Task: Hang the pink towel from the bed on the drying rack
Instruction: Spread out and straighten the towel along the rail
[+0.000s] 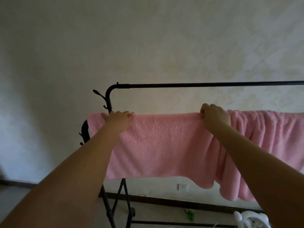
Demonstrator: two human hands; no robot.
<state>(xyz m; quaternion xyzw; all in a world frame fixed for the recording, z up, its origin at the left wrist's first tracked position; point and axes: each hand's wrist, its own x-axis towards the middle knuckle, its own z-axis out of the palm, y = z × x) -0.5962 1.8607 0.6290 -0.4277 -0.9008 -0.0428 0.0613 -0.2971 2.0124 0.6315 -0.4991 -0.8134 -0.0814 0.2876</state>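
No text, label, brand, number or sign can be read anywhere in the view
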